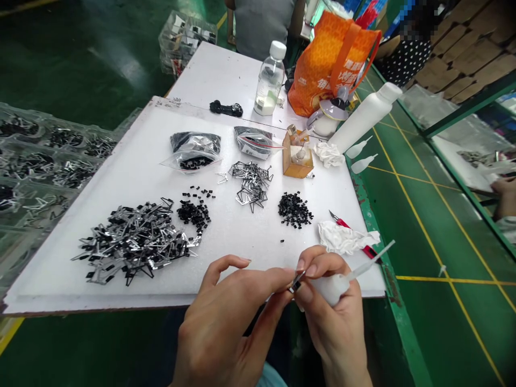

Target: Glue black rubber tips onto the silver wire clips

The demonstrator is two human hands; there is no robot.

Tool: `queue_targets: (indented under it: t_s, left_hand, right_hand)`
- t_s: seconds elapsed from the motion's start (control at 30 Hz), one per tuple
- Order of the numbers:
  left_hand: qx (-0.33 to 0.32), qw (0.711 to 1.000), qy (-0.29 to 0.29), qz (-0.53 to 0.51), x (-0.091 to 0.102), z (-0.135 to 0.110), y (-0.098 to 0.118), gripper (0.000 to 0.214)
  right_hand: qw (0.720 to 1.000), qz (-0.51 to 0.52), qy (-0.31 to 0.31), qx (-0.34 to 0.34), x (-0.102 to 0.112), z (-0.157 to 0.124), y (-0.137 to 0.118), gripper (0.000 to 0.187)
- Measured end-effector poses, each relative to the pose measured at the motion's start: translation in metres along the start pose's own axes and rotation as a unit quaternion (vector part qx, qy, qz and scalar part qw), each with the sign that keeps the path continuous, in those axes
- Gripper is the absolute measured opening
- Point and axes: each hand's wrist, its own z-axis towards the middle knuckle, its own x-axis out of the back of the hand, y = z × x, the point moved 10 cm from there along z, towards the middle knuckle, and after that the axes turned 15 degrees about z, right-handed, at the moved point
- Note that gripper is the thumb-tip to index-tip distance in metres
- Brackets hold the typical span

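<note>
Between the fingertips of both hands is a small black-and-silver metal clip piece (296, 283). My left hand (237, 312) pinches it from the left with thumb and forefinger. On its other side my right hand (330, 306) grips the same piece, and also keeps a white squeeze bottle (332, 289) with a long thin nozzle in its palm. Beyond the hands lie a pile of tiny black parts (295, 209) and a heap of bent metal pieces with black ends (133, 242). A smaller pile of bent wire frames (252, 183) sits farther back.
White table (242, 258) holds two zip bags (195, 149), a wooden box (297, 158) with small bottles, crumpled tissue (346, 238) over a red craft knife (341, 220), a large white bottle (366, 118) and an orange bag (322, 64). Divided trays (52, 150) stand left. Other people are nearby.
</note>
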Motion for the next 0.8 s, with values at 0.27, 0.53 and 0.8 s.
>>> queue_targets:
  t_s: [0.27,0.53,0.8]
  left_hand:
    - [0.072,0.995,-0.027,-0.061,-0.006,-0.005,-0.018,0.037]
    - [0.356,0.813,-0.168,-0.43,-0.06,-0.023,-0.06,0.016]
    - [0.452,0.643,-0.202,-0.585,-0.07,-0.041,-0.053,0.027]
  right_hand:
    - [1.0,-0.014,0.014,-0.015,0.008,0.0,0.002,0.018]
    - [0.996,-0.035,0.075,-0.017,0.02,0.037,-0.01,0.03]
    - [0.936,-0.314,0.006,0.161,0.004,0.184,-0.046,0.034]
